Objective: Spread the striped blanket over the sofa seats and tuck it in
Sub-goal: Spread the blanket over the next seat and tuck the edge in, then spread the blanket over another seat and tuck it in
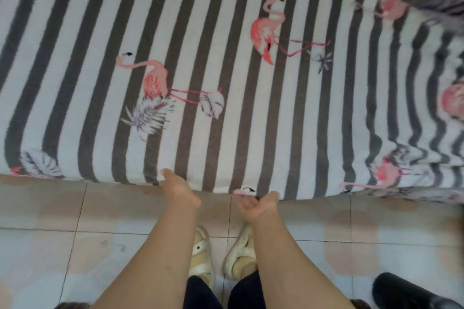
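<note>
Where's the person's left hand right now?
In the head view, the left hand grips the striped blanket at its front edge, beside the right hand.

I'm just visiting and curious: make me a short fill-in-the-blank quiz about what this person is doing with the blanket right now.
1. The striped blanket is printed with pink birds called ____.
2. Both the left hand and the right hand hold the blanket at its ____ edge, the one nearest the person.
3. The blanket lies smooth in the middle but is ____ toward the right side.
4. The floor under the person's feet is covered in ____.

Missing words: flamingos; front; wrinkled; tiles
</note>
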The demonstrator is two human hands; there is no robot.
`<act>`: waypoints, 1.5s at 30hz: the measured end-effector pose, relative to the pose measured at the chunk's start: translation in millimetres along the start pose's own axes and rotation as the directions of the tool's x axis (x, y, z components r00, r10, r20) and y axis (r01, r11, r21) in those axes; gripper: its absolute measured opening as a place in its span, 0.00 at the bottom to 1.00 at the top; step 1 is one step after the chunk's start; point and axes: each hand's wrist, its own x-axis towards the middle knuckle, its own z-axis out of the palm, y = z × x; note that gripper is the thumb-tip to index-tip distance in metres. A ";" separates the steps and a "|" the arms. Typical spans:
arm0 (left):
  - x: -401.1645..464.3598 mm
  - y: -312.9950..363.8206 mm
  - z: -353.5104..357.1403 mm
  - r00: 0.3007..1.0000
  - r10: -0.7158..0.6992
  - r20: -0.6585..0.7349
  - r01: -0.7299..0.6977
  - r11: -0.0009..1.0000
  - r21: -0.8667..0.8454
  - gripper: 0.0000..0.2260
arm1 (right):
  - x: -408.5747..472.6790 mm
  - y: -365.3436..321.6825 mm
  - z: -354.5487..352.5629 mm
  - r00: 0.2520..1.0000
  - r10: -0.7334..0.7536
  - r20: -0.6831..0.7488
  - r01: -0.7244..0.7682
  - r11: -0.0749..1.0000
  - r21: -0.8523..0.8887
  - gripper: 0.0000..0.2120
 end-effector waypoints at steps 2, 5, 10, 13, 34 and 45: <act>-30.5 -5.8 19.7 0.998 0.054 -0.036 -0.051 0.996 0.075 0.27 | -22.5 -31.0 -10.1 0.994 -0.099 -0.037 0.096 0.994 -0.060 0.23; -75.7 -18.7 54.4 0.994 0.107 -0.004 -0.104 0.973 0.208 0.22 | -46.9 -82.5 -20.1 0.974 -0.215 -0.078 0.212 0.976 -0.041 0.15; -134.2 -68.7 117.5 0.962 0.146 0.233 -0.232 0.883 0.408 0.06 | -67.8 -177.8 -46.3 0.931 -0.341 -0.133 0.341 0.940 -0.026 0.11; -160.2 -114.1 154.7 0.906 0.178 0.385 -0.370 0.774 0.514 0.06 | -63.3 -230.7 -71.6 0.904 -0.390 -0.176 0.382 0.921 -0.082 0.09; -182.2 -412.8 381.9 0.518 -0.239 0.821 -0.591 -0.794 0.141 0.10 | 67.2 -557.8 -234.0 0.892 -0.333 -0.305 0.303 0.942 -0.144 0.05; -217.7 -398.3 443.9 0.338 -0.213 0.917 -0.834 -0.518 0.187 0.05 | 55.3 -597.3 -205.9 0.872 -0.332 -0.358 0.371 0.927 0.044 0.19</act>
